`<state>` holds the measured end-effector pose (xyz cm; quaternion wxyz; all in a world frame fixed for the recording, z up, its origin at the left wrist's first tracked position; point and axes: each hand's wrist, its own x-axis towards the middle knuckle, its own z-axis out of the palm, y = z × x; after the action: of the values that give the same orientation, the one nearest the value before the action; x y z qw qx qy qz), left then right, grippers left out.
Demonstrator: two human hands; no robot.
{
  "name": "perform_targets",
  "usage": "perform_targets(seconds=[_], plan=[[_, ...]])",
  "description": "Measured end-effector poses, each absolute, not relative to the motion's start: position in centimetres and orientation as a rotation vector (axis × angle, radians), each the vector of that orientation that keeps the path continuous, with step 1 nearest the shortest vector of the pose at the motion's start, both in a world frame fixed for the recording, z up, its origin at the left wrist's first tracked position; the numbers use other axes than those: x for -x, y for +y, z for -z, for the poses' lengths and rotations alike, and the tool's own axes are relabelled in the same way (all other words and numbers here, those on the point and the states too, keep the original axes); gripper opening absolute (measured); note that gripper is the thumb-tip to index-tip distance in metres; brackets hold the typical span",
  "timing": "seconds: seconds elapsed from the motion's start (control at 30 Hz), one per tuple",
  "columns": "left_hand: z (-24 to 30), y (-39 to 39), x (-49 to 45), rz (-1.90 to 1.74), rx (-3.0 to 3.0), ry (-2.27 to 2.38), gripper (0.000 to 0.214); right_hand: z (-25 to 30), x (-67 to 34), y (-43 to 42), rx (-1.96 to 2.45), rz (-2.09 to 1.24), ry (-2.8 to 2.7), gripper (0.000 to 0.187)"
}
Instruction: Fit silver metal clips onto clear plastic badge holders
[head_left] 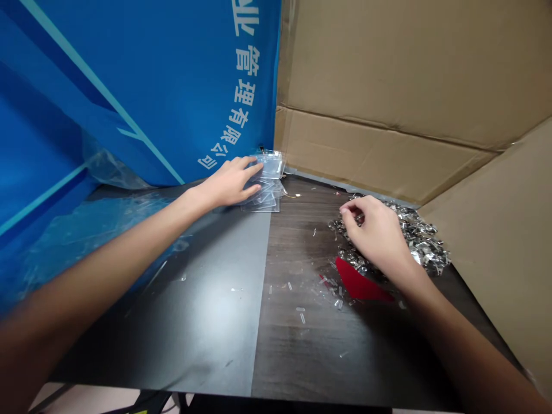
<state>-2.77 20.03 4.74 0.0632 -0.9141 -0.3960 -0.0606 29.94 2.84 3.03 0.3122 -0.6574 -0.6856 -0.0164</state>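
Back edge of worktop point(190, 322): left hand point(228, 184), fingers open, on plastic sleeves point(269, 190); right hand point(371, 230) curled in metal scraps point(414, 236), hold unclear.

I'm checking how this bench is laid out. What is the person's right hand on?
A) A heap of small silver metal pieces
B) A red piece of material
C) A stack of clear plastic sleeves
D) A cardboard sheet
A. The right hand is on the heap of small silver metal pieces, while the left hand is on the clear plastic sleeves.
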Motion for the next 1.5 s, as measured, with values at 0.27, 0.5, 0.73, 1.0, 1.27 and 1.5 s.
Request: perform_targets(seconds=[0.27, 0.5, 0.73, 1.0, 1.27, 1.5], plan=[[-5.7, 21.3, 0.6, 0.188, 2.750, -1.263, 0.077, -3.4, -29.8, 2.7, 1.753, 0.053, -1.808, 0.020], [-5.5, 22.8, -0.9, 0.412, 2.755, -1.252, 0.063, -3.4, -30.3, 3.0, 1.768, 0.061, -1.797, 0.018], [-5.8, 23.4, -1.4, 0.419, 2.719, -1.308, 0.066, -3.0, -31.2, 3.2, 1.826, 0.094, -1.853, 0.021], [-7.2, 21.0, 1.0, 0.454, 2.616, -1.298, 0.068, -2.1, -32.9, 3.5, 1.931, 0.095, -2.035, 0.023], [-9.3, 14.1, 9.9, -0.137, 2.724, -1.549, 0.061, -0.3, -33.7, 4.1, 1.955, 0.178, -2.134, 0.033], [-6.9, 10.8, 18.8, -0.376, 2.676, -1.828, 0.093, -0.3, -33.4, 4.0, 1.996, 0.112, -2.106, 0.026]])
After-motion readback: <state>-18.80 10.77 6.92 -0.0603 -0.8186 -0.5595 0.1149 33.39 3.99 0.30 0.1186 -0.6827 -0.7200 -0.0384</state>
